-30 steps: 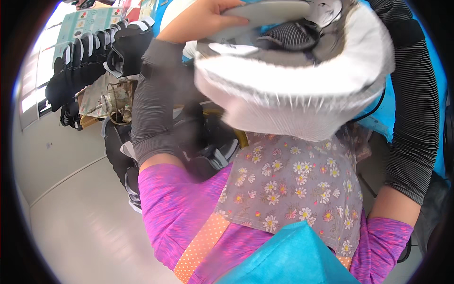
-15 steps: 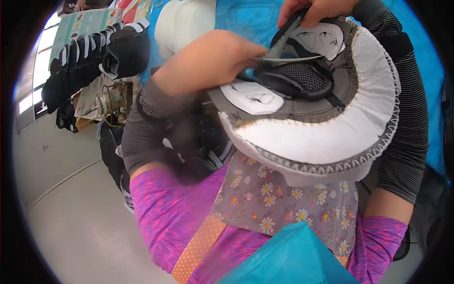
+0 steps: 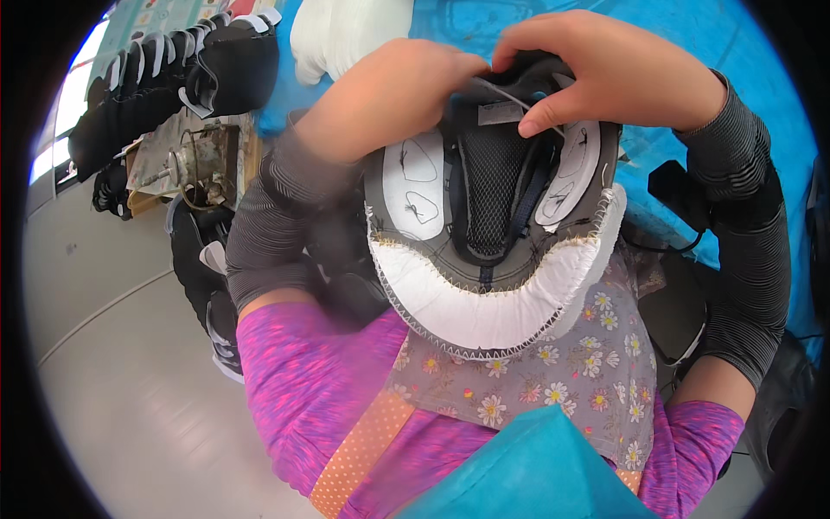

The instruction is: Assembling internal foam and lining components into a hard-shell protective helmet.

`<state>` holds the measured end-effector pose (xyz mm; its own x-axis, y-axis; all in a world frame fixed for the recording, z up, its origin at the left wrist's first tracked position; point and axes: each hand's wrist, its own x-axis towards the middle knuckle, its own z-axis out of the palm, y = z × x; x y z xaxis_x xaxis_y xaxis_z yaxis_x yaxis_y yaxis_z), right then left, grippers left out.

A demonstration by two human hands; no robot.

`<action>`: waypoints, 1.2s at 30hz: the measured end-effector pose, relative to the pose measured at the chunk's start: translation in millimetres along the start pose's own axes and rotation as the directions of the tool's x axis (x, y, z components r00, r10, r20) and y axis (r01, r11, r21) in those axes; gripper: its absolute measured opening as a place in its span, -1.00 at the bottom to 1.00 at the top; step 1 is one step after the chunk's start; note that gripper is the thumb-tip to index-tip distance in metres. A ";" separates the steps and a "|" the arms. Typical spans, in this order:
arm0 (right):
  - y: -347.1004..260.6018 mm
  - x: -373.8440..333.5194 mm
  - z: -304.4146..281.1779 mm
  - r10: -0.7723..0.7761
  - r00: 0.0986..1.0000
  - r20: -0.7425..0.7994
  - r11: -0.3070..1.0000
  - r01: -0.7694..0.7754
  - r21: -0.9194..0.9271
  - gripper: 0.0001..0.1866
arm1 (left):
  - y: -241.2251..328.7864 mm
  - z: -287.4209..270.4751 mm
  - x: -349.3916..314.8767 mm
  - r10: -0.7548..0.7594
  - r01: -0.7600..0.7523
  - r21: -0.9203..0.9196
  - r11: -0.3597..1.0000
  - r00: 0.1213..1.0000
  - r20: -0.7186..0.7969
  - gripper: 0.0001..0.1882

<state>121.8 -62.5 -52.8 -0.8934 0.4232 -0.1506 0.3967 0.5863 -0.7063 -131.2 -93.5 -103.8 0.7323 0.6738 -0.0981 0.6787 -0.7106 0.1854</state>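
Observation:
A shoe upper (image 3: 497, 318), its inner side showing, hangs between my hands above my lap. A white band with zigzag stitching runs round its near, rounded end. White patches with loose thread ends lie on both sides, and a black mesh tongue (image 3: 493, 190) runs down the middle. My left hand (image 3: 393, 95) is closed on the far left edge, its fingertips partly hidden. My right hand (image 3: 609, 78) curls round the far right edge, its thumb on the inside near a small pale label (image 3: 501, 113). A grey strip stretches between the two hands.
A row of black shoe uppers (image 3: 130, 112) stands at the far left, above a small worn metal machine (image 3: 201, 169). A stack of white pieces (image 3: 346, 35) sits on the blue table cover (image 3: 458, 22). More black shoe parts (image 3: 197, 268) hang beside my left arm.
The upper has swung round so its white-banded end points toward me. My right hand has come down and nearer my left, its thumb now inside the edge.

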 end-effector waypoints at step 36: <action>46.1 15.5 45.6 0.166 0.925 -0.342 0.937 -0.039 0.348 -0.64 | 11.9 -27.9 11.8 -0.373 0.289 -0.455 0.842 0.922 -0.106 -0.85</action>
<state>116.6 -60.4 -119.3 -0.6885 0.7250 -0.0198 0.3331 0.2919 -0.8966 -116.0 -88.4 -75.4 0.4156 0.9078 -0.0563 0.7581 -0.3116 0.5728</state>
